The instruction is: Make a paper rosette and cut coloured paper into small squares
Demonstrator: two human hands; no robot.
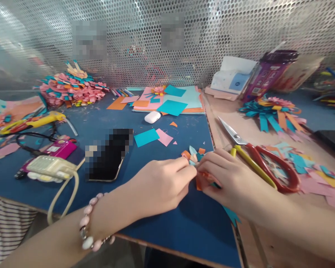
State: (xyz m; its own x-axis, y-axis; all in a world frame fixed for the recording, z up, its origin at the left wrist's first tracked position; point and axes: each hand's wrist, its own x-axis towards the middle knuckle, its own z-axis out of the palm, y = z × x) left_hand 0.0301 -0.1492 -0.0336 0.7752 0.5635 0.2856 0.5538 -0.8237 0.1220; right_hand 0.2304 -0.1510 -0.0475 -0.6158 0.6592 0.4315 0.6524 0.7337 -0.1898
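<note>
Both hands meet over the front of the blue table. My left hand, with a beaded bracelet at the wrist, has its fingers pinched together on a small bunch of coloured paper pieces. My right hand closes on the same bunch from the other side. Orange, pale blue and teal tips stick out above the fingers; the rest is hidden behind them. Under the right wrist a teal paper strip shows. Scissors with red and yellow handles lie just right of the right hand.
Left of my hands lie a phone, a white earbud case and a glue gun. Paper sheets and a heap of paper flowers sit along the perforated metal screen. A purple cup stands back right, near paper scraps.
</note>
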